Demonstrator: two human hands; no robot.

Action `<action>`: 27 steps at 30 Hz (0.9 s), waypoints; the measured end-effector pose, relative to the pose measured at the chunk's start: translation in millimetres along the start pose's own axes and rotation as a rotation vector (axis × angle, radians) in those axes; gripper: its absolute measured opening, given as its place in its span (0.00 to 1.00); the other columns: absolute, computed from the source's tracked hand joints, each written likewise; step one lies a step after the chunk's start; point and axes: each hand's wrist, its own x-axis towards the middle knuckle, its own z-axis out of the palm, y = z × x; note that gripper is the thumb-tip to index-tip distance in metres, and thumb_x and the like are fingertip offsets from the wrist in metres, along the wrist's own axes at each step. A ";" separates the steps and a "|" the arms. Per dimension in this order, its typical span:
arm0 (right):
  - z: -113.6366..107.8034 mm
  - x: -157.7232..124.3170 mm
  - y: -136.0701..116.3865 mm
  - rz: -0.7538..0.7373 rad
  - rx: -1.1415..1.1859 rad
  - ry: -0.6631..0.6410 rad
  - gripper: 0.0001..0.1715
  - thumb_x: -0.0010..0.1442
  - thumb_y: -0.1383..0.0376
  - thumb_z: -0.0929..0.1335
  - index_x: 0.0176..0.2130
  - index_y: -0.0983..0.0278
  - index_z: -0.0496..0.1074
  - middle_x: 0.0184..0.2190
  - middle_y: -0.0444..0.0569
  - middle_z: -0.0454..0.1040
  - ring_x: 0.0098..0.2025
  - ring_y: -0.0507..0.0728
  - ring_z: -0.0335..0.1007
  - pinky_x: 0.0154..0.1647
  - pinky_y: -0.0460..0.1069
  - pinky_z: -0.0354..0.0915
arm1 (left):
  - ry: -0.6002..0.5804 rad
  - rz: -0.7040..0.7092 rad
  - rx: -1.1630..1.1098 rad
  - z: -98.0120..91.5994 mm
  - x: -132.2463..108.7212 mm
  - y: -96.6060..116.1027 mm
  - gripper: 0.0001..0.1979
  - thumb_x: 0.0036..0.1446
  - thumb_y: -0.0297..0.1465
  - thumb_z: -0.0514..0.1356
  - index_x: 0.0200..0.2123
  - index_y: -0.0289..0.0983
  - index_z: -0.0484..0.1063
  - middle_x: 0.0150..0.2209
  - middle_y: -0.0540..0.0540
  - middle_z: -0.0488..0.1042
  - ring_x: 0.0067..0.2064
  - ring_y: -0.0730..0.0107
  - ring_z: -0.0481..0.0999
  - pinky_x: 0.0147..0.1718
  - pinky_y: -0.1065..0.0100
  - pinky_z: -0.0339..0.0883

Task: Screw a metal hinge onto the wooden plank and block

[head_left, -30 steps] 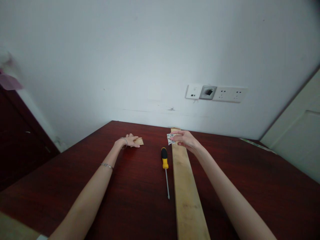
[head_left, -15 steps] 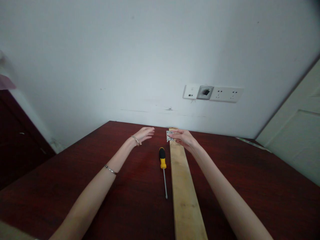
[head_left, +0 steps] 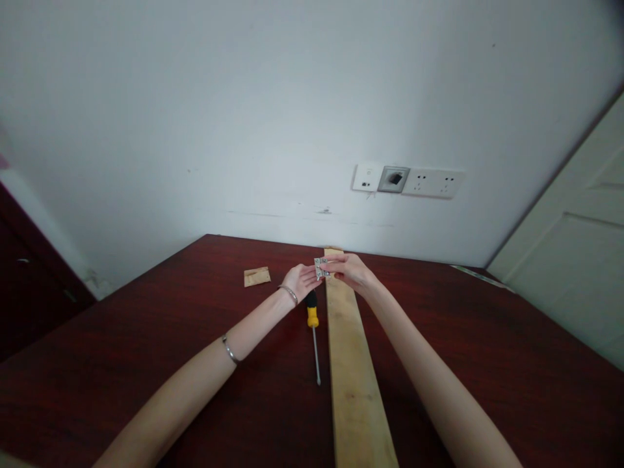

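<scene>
My right hand (head_left: 354, 270) pinches a small silver metal hinge (head_left: 319, 268) with screw holes, over the far end of a long wooden board (head_left: 351, 364). Palm up, my left hand (head_left: 301, 281) reaches in from the left with its fingers stretched out at the hinge's left edge; whether they touch it I cannot tell. Under that hand lies a screwdriver (head_left: 312, 317) with a yellow and black handle. Its shaft points toward me, and the top of the handle is partly covered by the hand.
A small tan packet or piece (head_left: 257, 277) lies on the dark red tabletop (head_left: 234, 396), left of my left hand. The wall (head_left: 273, 130) rises behind the table, with a row of sockets (head_left: 407, 181). A thin strip (head_left: 480, 277) lies at the far right edge.
My left hand has moved right and turned palm up beside the hinge, uncovering the tan piece. The hinge, still in my right hand, has shifted slightly left.
</scene>
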 end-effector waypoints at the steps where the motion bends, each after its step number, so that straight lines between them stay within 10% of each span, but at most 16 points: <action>1: -2.3 0.8 0.2 -0.012 -0.038 0.021 0.18 0.32 0.65 0.77 0.29 0.66 0.77 0.20 0.44 0.74 0.22 0.47 0.64 0.22 0.44 0.53 | 0.014 0.052 0.074 -2.7 1.5 4.0 0.10 0.56 0.24 0.51 0.35 0.27 0.71 0.29 0.38 0.76 0.31 0.65 0.78 0.39 0.66 0.72; 18: -33.1 5.5 17.0 -0.062 -0.226 0.068 0.19 0.34 0.64 0.76 0.30 0.67 0.77 0.22 0.45 0.75 0.23 0.48 0.65 0.24 0.44 0.57 | -0.316 0.219 0.705 -3.4 -4.5 17.0 0.08 0.46 0.26 0.67 0.32 0.28 0.76 0.29 0.40 0.77 0.28 0.72 0.75 0.34 0.68 0.71; 27: -23.6 -7.5 21.7 -0.020 -0.160 0.024 0.18 0.35 0.64 0.76 0.31 0.66 0.76 0.24 0.46 0.77 0.25 0.49 0.68 0.24 0.43 0.58 | -0.282 0.252 0.732 -6.2 -1.1 10.2 0.08 0.44 0.23 0.68 0.31 0.29 0.76 0.27 0.43 0.77 0.27 0.74 0.74 0.31 0.70 0.70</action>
